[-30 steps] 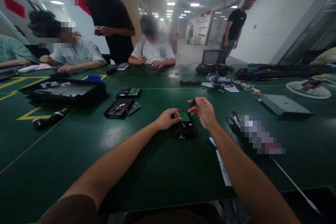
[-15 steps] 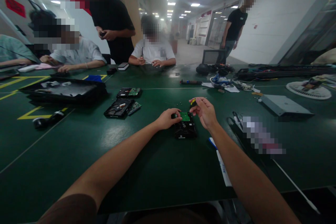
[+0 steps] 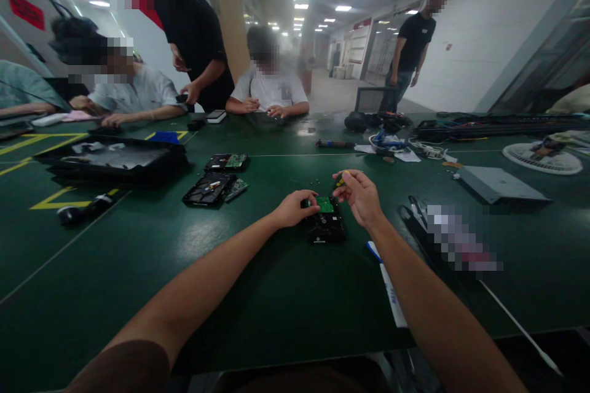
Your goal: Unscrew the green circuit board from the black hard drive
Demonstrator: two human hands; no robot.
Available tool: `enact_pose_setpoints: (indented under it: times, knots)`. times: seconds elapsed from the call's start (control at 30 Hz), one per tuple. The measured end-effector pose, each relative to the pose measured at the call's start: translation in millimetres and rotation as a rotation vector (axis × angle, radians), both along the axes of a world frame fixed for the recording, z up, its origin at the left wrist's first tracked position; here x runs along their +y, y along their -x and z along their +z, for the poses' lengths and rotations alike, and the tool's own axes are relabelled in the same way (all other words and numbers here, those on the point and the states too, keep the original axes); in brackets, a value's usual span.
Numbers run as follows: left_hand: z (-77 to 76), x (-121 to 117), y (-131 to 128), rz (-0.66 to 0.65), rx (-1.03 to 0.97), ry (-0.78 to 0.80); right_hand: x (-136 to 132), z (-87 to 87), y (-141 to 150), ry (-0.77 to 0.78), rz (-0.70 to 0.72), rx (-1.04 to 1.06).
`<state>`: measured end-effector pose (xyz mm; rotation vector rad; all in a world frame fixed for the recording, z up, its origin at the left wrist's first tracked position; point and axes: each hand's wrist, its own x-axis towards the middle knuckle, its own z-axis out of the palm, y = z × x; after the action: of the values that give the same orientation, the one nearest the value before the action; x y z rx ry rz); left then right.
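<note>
A black hard drive [image 3: 325, 228] with a green circuit board [image 3: 326, 204] at its far end lies on the table in front of me. My left hand [image 3: 297, 207] grips the drive's far left side, thumb by the board. Above the board's right edge, my right hand [image 3: 358, 193] pinches a small yellow-and-black screwdriver [image 3: 340, 182]. Its shaft is too small to make out, so I cannot tell whether the tip touches the drive. Several tiny screws [image 3: 315, 182] lie just beyond the drive.
Left of the drive are another opened hard drive [image 3: 209, 189], a loose circuit board [image 3: 236, 189] and a further drive [image 3: 225, 162]. A black tray [image 3: 110, 156] stands farther left. To the right are a blue-and-white strip [image 3: 389, 291] and a grey metal box [image 3: 502, 184]. People sit and stand across the table.
My right fingers have shifted slightly around the screwdriver handle, while my left hand stays on the drive. Across the table, the standing person in black has lowered one hand toward the tabletop.
</note>
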<state>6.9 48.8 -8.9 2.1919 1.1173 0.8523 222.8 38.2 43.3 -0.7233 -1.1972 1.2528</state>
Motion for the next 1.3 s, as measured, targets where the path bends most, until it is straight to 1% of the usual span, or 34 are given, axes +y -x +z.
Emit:
enact_pose_setpoints:
  times: [0.2,0.37,0.5,0.77,1.1,1.2,1.3]
  knots:
    - [-2.3,1.8,1.4,-0.004,0.007,-0.003,-0.1,-0.5,0.3,0.013,0.037,0.065]
    - [-2.1,1.4,0.7,-0.011,-0.009,-0.012,1.2,0.1,-1.1,0.013,-0.024,-0.012]
    - [-2.5,1.5,0.4,-0.007,-0.005,-0.016,0.9,-0.1,-1.3,-0.009,-0.03,-0.027]
    - [-5.2,2.8,0.0,-0.01,-0.014,-0.013,0.8,-2.3,-0.9,0.003,0.029,0.074]
    - [-1.0,0.8,0.5,-0.016,-0.015,-0.002,3.2,-3.3,-0.8,-0.005,-0.024,-0.009]
    - [-0.4,0.7,1.7,-0.018,-0.007,0.001,1.7,-2.3,1.6,-0.012,-0.021,0.007]
    - [-1.1,1.0,2.3,-0.009,-0.005,0.004,0.8,-1.5,2.5,-0.003,0.012,0.062]
